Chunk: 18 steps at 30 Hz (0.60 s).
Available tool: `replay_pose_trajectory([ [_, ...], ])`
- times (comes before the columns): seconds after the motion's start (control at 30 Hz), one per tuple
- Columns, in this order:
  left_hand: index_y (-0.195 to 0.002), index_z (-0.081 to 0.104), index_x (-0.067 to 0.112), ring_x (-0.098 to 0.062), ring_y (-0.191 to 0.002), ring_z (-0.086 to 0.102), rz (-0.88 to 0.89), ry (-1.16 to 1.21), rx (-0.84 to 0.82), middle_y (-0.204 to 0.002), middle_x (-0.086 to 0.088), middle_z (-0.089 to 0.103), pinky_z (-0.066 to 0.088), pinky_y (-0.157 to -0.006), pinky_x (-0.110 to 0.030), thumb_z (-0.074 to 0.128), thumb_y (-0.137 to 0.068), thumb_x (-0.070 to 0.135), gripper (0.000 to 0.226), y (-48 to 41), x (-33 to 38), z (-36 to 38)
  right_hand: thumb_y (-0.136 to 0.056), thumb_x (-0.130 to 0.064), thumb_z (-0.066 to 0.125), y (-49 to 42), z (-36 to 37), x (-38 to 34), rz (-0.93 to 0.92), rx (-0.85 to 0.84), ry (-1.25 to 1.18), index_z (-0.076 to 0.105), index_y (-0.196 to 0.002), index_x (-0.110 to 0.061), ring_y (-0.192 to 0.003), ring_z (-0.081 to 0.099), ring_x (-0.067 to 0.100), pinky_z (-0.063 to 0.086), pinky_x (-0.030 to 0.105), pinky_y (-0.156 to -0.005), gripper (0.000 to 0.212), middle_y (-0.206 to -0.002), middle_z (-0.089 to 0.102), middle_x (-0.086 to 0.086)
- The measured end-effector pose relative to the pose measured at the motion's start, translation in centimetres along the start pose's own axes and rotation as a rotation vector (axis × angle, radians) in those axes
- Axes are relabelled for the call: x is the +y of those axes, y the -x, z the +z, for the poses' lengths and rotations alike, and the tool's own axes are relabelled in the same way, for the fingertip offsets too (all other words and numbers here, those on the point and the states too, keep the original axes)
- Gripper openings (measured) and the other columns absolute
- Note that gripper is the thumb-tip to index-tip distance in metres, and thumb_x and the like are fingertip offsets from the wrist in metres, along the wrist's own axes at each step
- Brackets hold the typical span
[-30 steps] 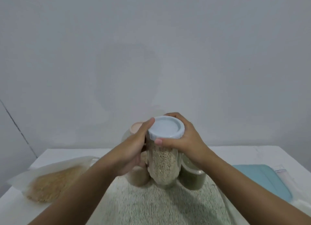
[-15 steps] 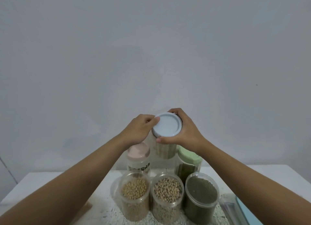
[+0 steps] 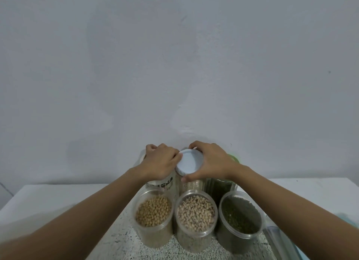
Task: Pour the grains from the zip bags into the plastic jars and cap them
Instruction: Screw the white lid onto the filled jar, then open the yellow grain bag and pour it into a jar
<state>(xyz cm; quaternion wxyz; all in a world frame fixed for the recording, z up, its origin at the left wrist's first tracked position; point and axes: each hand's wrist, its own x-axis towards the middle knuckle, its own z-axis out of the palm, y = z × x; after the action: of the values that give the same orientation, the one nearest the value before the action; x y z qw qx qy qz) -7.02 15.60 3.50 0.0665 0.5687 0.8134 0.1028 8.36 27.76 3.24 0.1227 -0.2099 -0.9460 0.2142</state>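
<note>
A tall clear jar of pale grain point(image 3: 191, 185) with a white lid point(image 3: 189, 163) stands in the back row against the wall, between two other tall jars. My right hand point(image 3: 210, 163) curls round the lid from the right, thumb at its near edge. My left hand point(image 3: 162, 162) grips the jar just under the lid from the left and covers the top of the tall jar point(image 3: 161, 184) on the left. The tall jar of dark green grain point(image 3: 220, 187) on the right has a green lid.
Three clear jars stand in the front row, their tops see-through: tan beans point(image 3: 154, 213), speckled pale beans point(image 3: 196, 214), dark green grains point(image 3: 241, 218). They sit on a speckled mat point(image 3: 124, 240) on a white table point(image 3: 48, 197). A clear bag point(image 3: 279, 240) lies at the right.
Both hands carried the white-lidded jar away from me and lowered it into the back row by the wall. The view tipped so the front row of jars came into sight.
</note>
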Motion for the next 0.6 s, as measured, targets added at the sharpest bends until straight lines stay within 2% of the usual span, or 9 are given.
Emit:
replay_pose_trajectory([
  [0.17,-0.085,0.049,0.028,-0.017,-0.105,0.051,0.023,-0.101,0.038,-0.092,0.005,0.056,0.026,-0.105,-0.047,0.023,-0.110,0.038,0.037,0.2,-0.1,0.9,-0.056,-0.073,0.084,-0.2,0.4,0.0,-0.015,-0.016,0.082,0.054,-0.129,-0.031,-0.094,0.062,0.012,0.053,0.029,-0.081,0.090,-0.111,0.066,-0.011],
  [0.27,-0.078,0.049,0.028,-0.016,-0.098,0.049,0.009,-0.080,0.044,-0.084,0.008,0.053,0.026,-0.104,-0.046,0.026,-0.109,0.039,0.040,-0.1,-0.1,1.0,-0.056,-0.077,0.078,-0.2,0.5,-0.1,-0.006,-0.015,0.123,0.053,-0.129,-0.032,-0.093,0.061,0.012,0.052,0.034,-0.085,0.090,-0.110,0.066,-0.011],
  [0.3,-0.079,0.053,0.028,-0.015,-0.096,0.049,0.000,-0.043,0.043,-0.083,0.009,0.054,0.026,-0.102,-0.044,0.029,-0.109,0.041,0.040,-0.1,0.0,0.9,-0.056,-0.078,0.076,-0.2,0.6,-0.1,-0.002,-0.018,0.135,0.053,-0.130,-0.032,-0.093,0.061,0.012,0.051,0.036,-0.088,0.090,-0.110,0.066,-0.011],
  [0.37,-0.099,0.067,0.027,-0.014,-0.100,0.055,-0.027,0.119,0.052,-0.094,0.010,0.064,0.027,-0.098,-0.041,0.035,-0.107,0.048,0.039,-0.3,0.0,0.4,-0.059,-0.079,0.075,-0.1,0.4,-0.2,-0.002,-0.031,0.156,0.052,-0.131,-0.031,-0.093,0.061,0.013,0.050,0.038,-0.089,0.089,-0.110,0.066,-0.010],
  [0.47,-0.116,0.072,0.023,-0.015,-0.100,0.062,-0.054,0.479,0.106,-0.106,0.007,0.072,0.042,-0.094,-0.038,0.047,-0.106,0.046,0.036,0.1,-0.5,-1.2,-0.063,-0.084,0.072,0.3,0.1,-0.4,-0.003,-0.074,0.177,0.048,-0.139,-0.029,-0.103,0.059,0.015,0.047,0.038,-0.094,0.096,-0.122,0.064,-0.008],
  [0.53,-0.123,0.071,0.019,-0.012,-0.104,0.061,-0.043,0.528,0.150,-0.114,0.010,0.068,0.044,-0.089,-0.031,0.051,-0.105,0.039,0.033,0.6,-1.2,-2.3,-0.065,-0.089,0.065,0.4,0.0,-0.6,-0.003,-0.068,0.184,0.043,-0.147,-0.028,-0.118,0.055,0.017,0.044,0.042,-0.102,0.104,-0.136,0.057,-0.007],
  [0.6,-0.127,0.069,0.019,-0.009,-0.111,0.057,-0.077,0.517,0.214,-0.120,0.011,0.064,0.041,-0.094,-0.028,0.054,-0.105,0.036,0.032,1.3,-2.6,-2.8,-0.069,-0.089,0.060,0.4,0.1,-1.5,-0.026,-0.016,0.188,0.043,-0.149,-0.028,-0.127,0.049,0.019,0.040,0.045,-0.107,0.102,-0.145,0.052,-0.005],
])
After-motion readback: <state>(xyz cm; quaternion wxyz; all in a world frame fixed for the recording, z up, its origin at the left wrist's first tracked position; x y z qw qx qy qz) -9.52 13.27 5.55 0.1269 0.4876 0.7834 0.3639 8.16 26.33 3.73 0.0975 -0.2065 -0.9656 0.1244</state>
